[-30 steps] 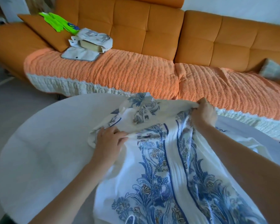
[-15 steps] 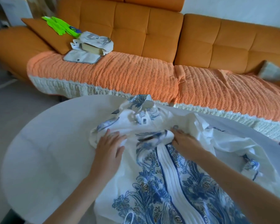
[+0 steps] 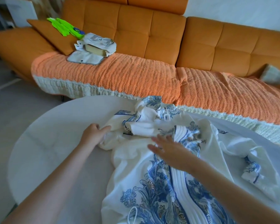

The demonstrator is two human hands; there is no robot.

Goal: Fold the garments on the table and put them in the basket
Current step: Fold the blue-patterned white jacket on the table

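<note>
Garment (image 3: 160, 183), white with a blue floral print and a ribbed white centre band, lies crumpled on the counter (image 3: 55, 143), covering its right and near portions and running out of the bottom of the view. An orange sofa (image 3: 152, 29) with tufted back panels spans the far side of the room, just beyond the counter's far edge. A textured orange cover (image 3: 120, 73) with a cream border is draped over the sofa seats. The counter is round and white, with its left portion bare. Grey floor (image 3: 6, 102) shows to the left, and a pale wall (image 3: 233, 8) rises behind the sofa at upper right. A brown cushion (image 3: 55, 38) leans in the sofa's left corner, with a bright green item (image 3: 63, 27) resting on it. Just beside the cushion sits a beige fabric bundle (image 3: 99, 44), and a flat grey-edged pouch (image 3: 84, 58) lies in front of the bundle on the cover. A pale cushion (image 3: 273, 75) is partly visible at the sofa's right end. One printed sleeve cuff (image 3: 250, 172) lies bunched on the garment's right side. The left grip (image 3: 94, 135) pinches a fold of white fabric at the garment's left edge, fingers curled round it. The right grip (image 3: 171, 151) is spread with straight fingers over the middle of the garment; motion blur prevents confirming contact. A small white tag (image 3: 166, 117) sits at the bunched collar area.
</note>
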